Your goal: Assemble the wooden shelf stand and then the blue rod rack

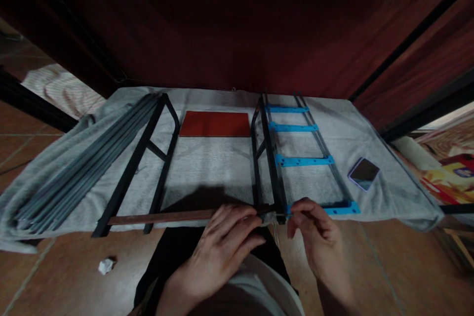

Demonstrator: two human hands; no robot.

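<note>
Lying beneath the nearer left hand [227, 242], grip not discernible from here: one long, flat reddish-brown slat [159, 217], axis running left to right; rightward, right hand [314, 232], pinching a thin grey shaft [283, 215] beside a black metal frame [273, 168].

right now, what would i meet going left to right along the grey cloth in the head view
Bundle of long grey tubes, black metal side frame, flat rectangular red board, second black metal side frame, blue plastic crosspieces, dark-screened purple-edged phone.
</note>
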